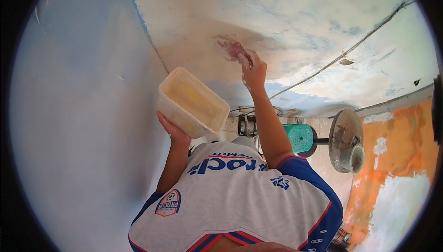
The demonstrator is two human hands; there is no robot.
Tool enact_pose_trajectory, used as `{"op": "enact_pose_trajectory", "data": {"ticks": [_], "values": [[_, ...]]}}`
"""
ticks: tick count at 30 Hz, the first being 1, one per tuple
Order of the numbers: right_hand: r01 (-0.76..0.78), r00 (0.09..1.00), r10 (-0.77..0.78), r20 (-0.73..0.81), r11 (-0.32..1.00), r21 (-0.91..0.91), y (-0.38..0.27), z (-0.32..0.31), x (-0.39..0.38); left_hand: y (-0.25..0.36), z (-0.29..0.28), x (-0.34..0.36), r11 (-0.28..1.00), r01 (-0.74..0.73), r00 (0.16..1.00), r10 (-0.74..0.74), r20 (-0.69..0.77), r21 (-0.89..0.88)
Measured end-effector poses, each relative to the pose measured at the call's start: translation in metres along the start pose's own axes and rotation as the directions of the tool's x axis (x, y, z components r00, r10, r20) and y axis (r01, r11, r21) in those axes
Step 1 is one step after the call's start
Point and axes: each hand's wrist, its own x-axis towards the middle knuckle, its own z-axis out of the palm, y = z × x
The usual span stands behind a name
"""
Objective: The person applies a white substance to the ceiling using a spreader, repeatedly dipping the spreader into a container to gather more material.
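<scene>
White-and-blue jersey point(244, 196) fabric fills the foreground. Beyond it, the left hand point(174, 130) supports a cream rectangular tub point(182, 116), some fingers hidden beneath. The right hand point(253, 70) is closed around a reddish putty spreader point(236, 50) against the patchy wall point(295, 21), near its edge with the bluish side wall point(92, 113).

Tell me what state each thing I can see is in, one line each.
Left hand: holding the pale tub.
Pale tub: open, tilted, yellowish residue inside; amount unclear.
Right hand: gripping the reddish scraper.
Reddish scraper: held at the patchy surface, apparently touching.
Patchy surface: stained, unevenly coated.
Green stool: perforated seat facing the camera.
Orange wall: partly covered by white patches.
</scene>
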Motion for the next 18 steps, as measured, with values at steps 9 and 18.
{"op": "enact_pose_trajectory", "data": {"ticks": [9,18], "values": [[-0.075,0.989,0.111,-0.095,0.944,0.323,0.024,-0.047,0.007,0.009,-0.007,-0.002,1.000,-0.021,1.000,0.021,-0.016,-0.022],[-0.044,0.918,0.199,-0.343,0.911,0.410,0.010,-0.073,0.025,0.019,-0.002,-0.006,0.999,-0.040,0.998,0.040,-0.043,-0.006]]}}
